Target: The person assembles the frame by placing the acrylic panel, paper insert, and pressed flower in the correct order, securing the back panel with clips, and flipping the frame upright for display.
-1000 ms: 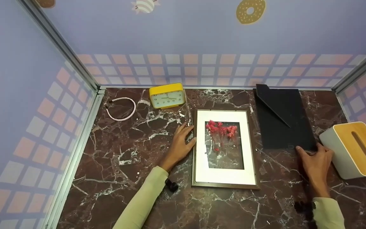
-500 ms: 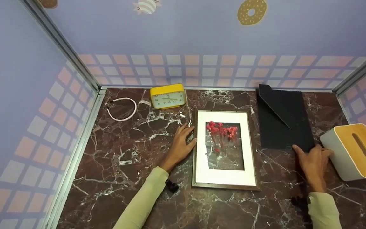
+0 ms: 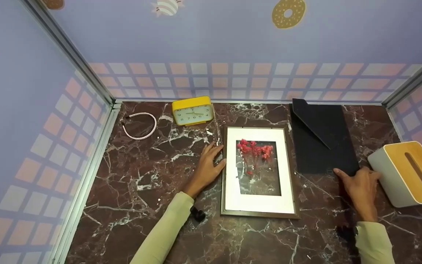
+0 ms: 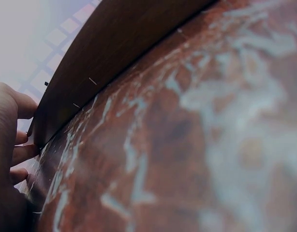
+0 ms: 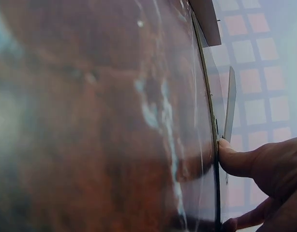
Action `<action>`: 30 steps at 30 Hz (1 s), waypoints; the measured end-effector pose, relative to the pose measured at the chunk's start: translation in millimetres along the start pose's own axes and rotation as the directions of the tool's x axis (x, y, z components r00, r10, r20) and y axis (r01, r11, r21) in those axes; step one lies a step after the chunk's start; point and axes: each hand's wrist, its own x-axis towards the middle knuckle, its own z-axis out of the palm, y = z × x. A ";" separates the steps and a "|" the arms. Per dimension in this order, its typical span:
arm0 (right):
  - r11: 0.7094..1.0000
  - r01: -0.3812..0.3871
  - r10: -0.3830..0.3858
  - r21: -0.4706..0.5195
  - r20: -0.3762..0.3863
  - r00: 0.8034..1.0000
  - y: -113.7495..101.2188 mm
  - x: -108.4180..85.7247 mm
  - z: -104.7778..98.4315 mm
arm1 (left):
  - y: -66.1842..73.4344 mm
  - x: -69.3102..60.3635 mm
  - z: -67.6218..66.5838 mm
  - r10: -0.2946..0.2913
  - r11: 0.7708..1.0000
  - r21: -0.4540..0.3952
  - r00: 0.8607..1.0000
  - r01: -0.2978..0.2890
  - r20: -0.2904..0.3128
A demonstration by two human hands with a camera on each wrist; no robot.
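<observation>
The left hand (image 3: 207, 167) has an open grip, fingers relaxed against the left side of the picture frame (image 3: 260, 204), which lies flat mid-tabletop (image 3: 258, 242). The right hand's (image 3: 362, 189) grip is likewise open: thumb and fingers touch the near right corner of a black board (image 3: 319, 161), right of the frame.

An uneven push might swivel the board into the frame, or its raised strut (image 3: 310, 123) could catch and bend. The right fingers sit just beside the tissue box (image 3: 392, 176), so a backward sweep could knock it. Sliding the frame might jostle the dried flowers.

2 containers show: the frame, with red flowers (image 3: 255, 150) in its window, and the slotted box, its contents hidden, no tissue protruding.
</observation>
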 end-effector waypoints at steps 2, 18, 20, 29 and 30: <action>1.000 0.002 -0.003 -0.017 -0.018 1.000 0.3 -1.1 0.3 | 0.6 0.0 0.3 -0.008 1.000 0.006 1.000 0.008 0.008; 0.996 -0.067 0.073 -0.062 0.095 0.993 2.1 9.8 -10.7 | 0.0 -0.6 -1.1 -0.020 1.000 0.013 1.000 0.020 0.012; 0.996 -0.084 0.088 -0.044 0.105 0.991 3.0 10.6 -11.8 | 0.5 -0.1 -1.2 -0.019 1.000 0.016 1.000 0.019 0.013; 0.973 -0.168 0.166 0.160 0.024 0.986 4.8 9.0 -11.9 | 0.9 0.7 -0.7 -0.018 1.000 0.008 1.000 0.018 0.011; 0.966 -0.174 0.177 0.193 0.005 0.984 5.1 8.5 -11.4 | 0.9 0.7 -0.7 -0.016 1.000 0.011 1.000 0.016 0.010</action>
